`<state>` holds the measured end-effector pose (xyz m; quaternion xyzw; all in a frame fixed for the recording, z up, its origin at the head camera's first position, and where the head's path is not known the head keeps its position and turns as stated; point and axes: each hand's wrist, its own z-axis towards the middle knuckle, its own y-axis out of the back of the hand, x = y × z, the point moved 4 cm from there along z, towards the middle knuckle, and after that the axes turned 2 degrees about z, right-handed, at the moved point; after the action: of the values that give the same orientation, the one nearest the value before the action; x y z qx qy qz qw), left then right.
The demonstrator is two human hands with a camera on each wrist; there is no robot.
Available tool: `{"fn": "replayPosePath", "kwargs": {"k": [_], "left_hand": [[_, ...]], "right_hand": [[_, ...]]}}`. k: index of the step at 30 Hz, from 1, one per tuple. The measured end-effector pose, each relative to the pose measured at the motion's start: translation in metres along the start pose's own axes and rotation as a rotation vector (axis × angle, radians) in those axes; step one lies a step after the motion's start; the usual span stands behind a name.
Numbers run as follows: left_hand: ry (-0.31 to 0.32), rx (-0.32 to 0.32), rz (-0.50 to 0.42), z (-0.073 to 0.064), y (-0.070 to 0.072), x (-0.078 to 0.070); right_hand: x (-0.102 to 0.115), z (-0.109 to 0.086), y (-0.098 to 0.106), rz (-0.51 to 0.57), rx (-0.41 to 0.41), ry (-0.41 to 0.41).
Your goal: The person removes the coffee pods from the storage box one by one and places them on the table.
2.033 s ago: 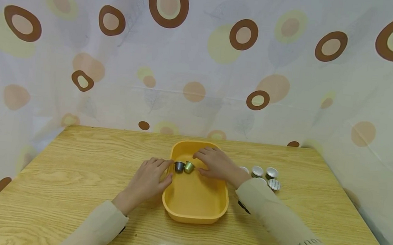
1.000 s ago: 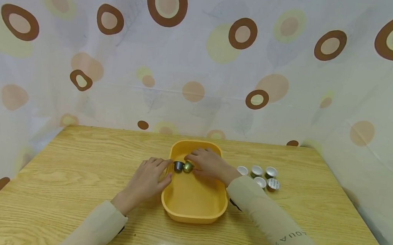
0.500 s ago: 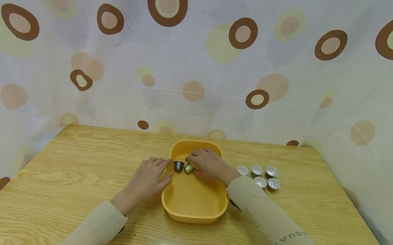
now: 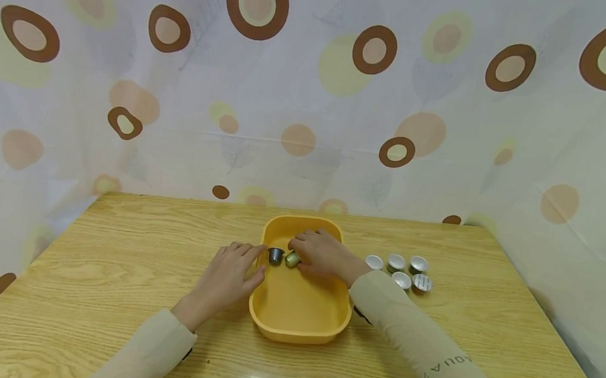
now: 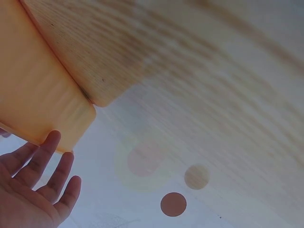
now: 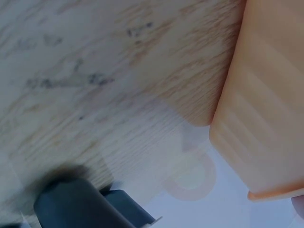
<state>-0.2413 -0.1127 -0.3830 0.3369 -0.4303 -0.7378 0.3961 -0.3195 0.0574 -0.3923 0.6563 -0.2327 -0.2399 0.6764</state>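
A yellow plastic tray [image 4: 298, 313] stands lengthwise on the wooden table. Inside, near its left wall, a dark grey coffee capsule [image 4: 275, 257] rests with its rim toward the back. Just right of it lies a gold-green coffee capsule [image 4: 292, 260], tilted, between the thumb and fingers of my right hand [image 4: 324, 255], which reaches over the right rim and pinches it. My left hand [image 4: 227, 272] is at the tray's left rim, fingers loosely extended; the left wrist view has these fingers [image 5: 47, 147] touching the tray's outer wall.
Several coffee capsules [image 4: 396, 261] stand lid up on the table right of the tray, close to my right sleeve. Blurred dark capsules [image 6: 76, 204] show in the right wrist view. A patterned curtain [image 4: 305, 94] hangs behind the table's back edge.
My right hand has moved left and taken hold of the gold-green capsule. That capsule has tilted and shifted slightly right, away from the grey one. My left hand has stayed in place.
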Motion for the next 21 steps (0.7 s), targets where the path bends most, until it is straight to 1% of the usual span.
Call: {"fn": "replayPosePath", "kwargs": {"k": [4,14,21], "left_hand": [[0.001,0.001,0.005,-0.0001,-0.0003,0.0002],[-0.004,-0.006,0.014,0.0007,-0.0009,0.0009],[0.008,0.003,0.009,0.0004,0.0005,-0.0008]], "right_hand": [[0.0003,-0.0001,0.0002,0.004,0.009,-0.002],[-0.0008,-0.0005,0.0012,0.020,-0.002,0.009],[0.0030,0.0004,0.0021,0.034,0.018,0.004]]}}
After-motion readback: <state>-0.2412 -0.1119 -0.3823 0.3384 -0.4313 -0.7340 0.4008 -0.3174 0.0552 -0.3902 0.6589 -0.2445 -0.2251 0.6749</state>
